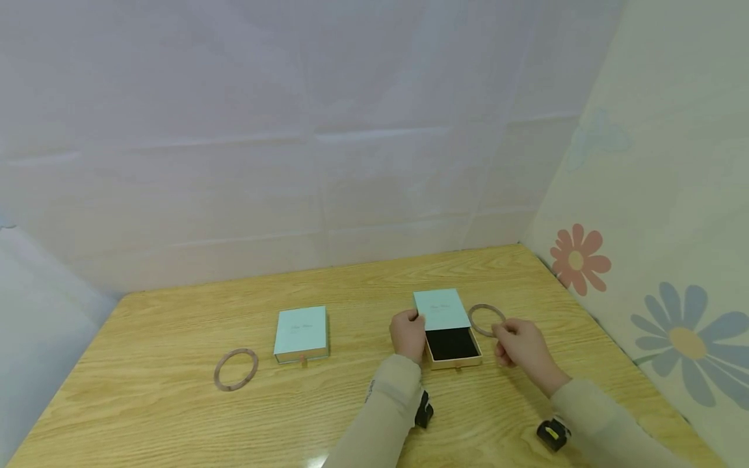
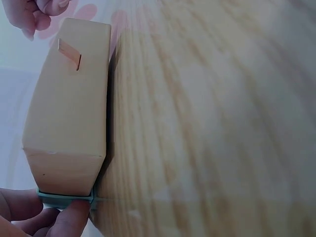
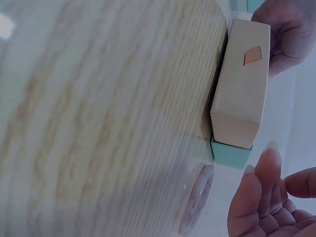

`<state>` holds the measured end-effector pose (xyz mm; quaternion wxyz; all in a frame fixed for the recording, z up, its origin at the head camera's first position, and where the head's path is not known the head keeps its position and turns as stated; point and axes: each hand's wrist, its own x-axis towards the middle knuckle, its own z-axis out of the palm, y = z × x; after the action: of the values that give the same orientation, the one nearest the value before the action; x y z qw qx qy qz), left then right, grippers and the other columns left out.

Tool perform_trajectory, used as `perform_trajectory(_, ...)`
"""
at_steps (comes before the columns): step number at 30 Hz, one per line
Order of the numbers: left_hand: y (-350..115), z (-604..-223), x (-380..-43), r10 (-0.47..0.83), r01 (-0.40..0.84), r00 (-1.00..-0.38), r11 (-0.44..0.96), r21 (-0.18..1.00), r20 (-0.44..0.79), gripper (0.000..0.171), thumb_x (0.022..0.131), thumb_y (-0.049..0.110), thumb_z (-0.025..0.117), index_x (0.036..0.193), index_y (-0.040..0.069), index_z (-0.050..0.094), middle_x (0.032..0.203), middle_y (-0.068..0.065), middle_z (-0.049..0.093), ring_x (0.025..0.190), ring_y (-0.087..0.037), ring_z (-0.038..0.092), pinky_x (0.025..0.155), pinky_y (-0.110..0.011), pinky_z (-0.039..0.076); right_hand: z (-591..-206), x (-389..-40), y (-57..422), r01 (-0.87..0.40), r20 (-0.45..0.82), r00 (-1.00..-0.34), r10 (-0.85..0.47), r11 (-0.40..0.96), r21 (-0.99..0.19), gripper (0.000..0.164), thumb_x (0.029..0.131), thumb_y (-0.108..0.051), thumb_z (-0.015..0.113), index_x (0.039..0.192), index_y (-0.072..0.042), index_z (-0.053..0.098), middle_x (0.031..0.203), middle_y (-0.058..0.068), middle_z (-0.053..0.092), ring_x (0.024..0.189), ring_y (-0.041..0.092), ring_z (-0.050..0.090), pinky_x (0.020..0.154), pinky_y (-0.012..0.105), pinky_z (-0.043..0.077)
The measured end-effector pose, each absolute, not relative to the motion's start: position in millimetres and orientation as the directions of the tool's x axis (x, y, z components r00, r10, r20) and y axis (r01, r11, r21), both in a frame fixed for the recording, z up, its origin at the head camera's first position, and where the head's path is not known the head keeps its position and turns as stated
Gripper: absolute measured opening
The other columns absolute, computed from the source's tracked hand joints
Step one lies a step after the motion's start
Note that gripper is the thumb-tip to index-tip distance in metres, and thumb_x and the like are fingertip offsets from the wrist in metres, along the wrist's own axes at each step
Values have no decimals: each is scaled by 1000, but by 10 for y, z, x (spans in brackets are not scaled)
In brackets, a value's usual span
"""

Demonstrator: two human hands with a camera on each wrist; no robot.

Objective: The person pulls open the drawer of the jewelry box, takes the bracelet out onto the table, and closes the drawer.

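My left hand (image 1: 407,336) grips the left side of a pale teal jewelry box (image 1: 443,308). In the left wrist view its fingers (image 2: 71,217) hold the teal sleeve near the edge. The box's cream drawer (image 1: 455,364) is pulled partway out toward me, showing a black lining; a small pink tab (image 2: 69,53) sticks out from its front. To the right of the box, a pinkish-grey bangle (image 1: 484,305) lies on the table. Beside this bangle is my right hand (image 1: 525,348); in the right wrist view its thumb and fingers are apart, with nothing between them.
A second teal box (image 1: 301,330), its drawer pushed in, sits left of centre on the wooden table (image 1: 175,429). Farther left lies another bangle (image 1: 236,351). A pale sheet (image 1: 263,195) hangs behind the table, and a flower-printed one (image 1: 673,214) borders its right side.
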<state>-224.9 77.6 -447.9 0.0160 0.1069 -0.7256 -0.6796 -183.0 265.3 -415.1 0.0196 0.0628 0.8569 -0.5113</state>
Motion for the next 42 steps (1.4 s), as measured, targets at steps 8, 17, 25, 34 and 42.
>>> perform_trajectory(8,783,-4506,-2264,-184,-127,-976,55,990,-115,27,95,-2,57,119,-10,64,121,-25,61,117,-40,55,93,-49,49,-4177,-1804,2612,111,-90,-994,69,454,-884,28,101,-9,49,84,11,59,59,9,57,46,15,54,46,28,50)
perform_trajectory(17,786,-4518,-2288,-190,-120,-976,45,992,-110,26,94,-2,56,118,-9,65,120,-24,63,117,-40,55,93,-49,49,-4203,-1791,2563,112,-97,-994,56,450,-886,27,101,-8,49,88,12,62,58,7,56,48,15,53,46,28,49)
perform_trajectory(25,783,-4512,-2291,-189,-116,-976,41,992,-107,25,94,-2,56,117,-9,65,118,-24,63,117,-39,55,93,-49,49,-4221,-1766,2513,106,-99,-994,39,442,-891,28,101,-8,50,85,11,62,58,7,57,46,15,53,45,29,49)
perform_trajectory(34,786,-4508,-2279,-185,-113,-977,49,992,-102,25,95,-3,56,117,-9,65,119,-25,63,117,-40,55,92,-49,50,-4215,-1726,2462,115,-109,-993,40,434,-894,28,101,-8,48,81,9,60,59,8,57,48,17,54,48,30,50)
perform_trajectory(42,782,-4528,-2272,-184,-114,-977,50,992,-103,25,94,-2,56,117,-9,65,118,-24,63,115,-39,56,91,-48,50,-4244,-1706,2438,110,-113,-993,21,448,-887,34,100,-7,48,71,8,58,58,8,57,46,18,55,45,31,50)
